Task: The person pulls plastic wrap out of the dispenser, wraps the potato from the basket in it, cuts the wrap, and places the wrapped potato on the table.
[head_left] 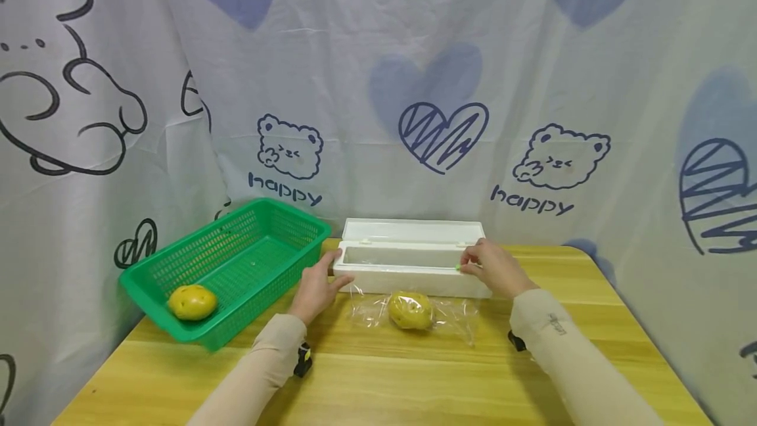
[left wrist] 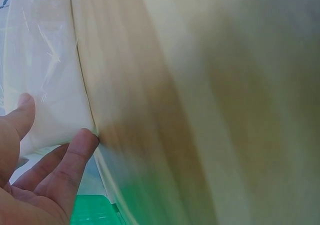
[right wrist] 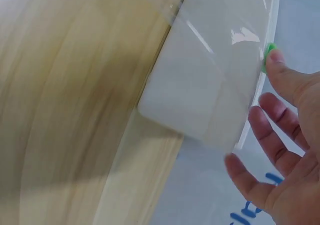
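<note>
A white cling film dispenser [head_left: 414, 282] stands on the table, its lid [head_left: 414, 231] raised at the back. Clear film [head_left: 455, 318] hangs from its front edge and spreads around a yellow potato [head_left: 411, 311]. My left hand [head_left: 315, 289] grips the dispenser's left end; in the left wrist view, the thumb [left wrist: 28, 110] lies against the film-covered front and the fingers are at the end. At the right end of the front rim, my right hand [head_left: 493, 268] holds a small green slider [right wrist: 268, 56] with the thumb on it, the other fingers loosely bent.
A green plastic basket [head_left: 260, 286] stands to the left, with another yellow potato [head_left: 192, 302] in its near end. The wooden table [head_left: 402, 386] ends at the back against a printed curtain [head_left: 355, 84]. Bare wood shows in front of the wrapped potato.
</note>
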Demonstrator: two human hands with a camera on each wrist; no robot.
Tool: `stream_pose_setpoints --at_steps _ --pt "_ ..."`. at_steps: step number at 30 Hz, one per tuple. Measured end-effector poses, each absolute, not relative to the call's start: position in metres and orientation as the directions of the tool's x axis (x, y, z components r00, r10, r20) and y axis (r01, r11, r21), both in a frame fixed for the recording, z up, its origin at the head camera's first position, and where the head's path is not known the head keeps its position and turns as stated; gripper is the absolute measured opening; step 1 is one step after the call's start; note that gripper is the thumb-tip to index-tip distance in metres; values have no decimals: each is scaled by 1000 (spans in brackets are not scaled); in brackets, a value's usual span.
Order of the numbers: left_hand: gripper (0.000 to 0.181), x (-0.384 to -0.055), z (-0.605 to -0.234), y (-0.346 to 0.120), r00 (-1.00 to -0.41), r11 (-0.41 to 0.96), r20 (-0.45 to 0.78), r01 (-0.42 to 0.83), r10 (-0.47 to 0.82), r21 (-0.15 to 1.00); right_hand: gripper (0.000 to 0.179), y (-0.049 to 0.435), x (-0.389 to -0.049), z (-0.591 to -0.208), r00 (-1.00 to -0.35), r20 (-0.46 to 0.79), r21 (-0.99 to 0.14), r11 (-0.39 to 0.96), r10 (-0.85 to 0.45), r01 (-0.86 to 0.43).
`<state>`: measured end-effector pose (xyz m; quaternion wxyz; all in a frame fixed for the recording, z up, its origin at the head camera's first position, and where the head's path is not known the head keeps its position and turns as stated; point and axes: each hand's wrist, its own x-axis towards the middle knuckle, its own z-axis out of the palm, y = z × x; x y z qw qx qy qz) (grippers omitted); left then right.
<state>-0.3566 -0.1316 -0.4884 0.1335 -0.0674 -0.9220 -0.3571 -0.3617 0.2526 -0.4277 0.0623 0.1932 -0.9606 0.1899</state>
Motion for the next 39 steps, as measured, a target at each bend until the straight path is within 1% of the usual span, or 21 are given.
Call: stream_pose_setpoints --at_steps 4,9,16,24,32,35,36,39 --pt "65 -357 -488 -131 -951 736 307 226 27 638 9 261 -359 -425 -915 203 -354 845 -350 -402" --pt "66 -357 -490 -130 -950 738 310 232 31 634 10 274 -357 -425 -900 246 -365 826 -361 -431" --pt "64 -356 -489 -131 -949 745 311 235 38 624 10 281 -353 -423 -918 211 -410 822 -337 -396" --pt "63 -354 -486 -130 -952 749 303 233 46 620 10 285 -353 -425 -916 210 -431 809 -341 -400" --pt "64 -357 -485 -129 -966 759 254 203 52 619 9 292 -351 -429 -917 201 -439 806 -343 -398" --pt "65 -356 -486 -129 -963 750 265 214 53 626 9 294 -351 -432 -915 211 -446 799 -345 -404" --pt "66 -360 -493 -133 -954 747 292 240 64 620 9 295 -351 -432 -912 219 -447 795 -347 -410" --pt "66 -357 -492 -136 -949 746 310 244 54 619 10 297 -354 -434 -904 244 -433 794 -351 -426"
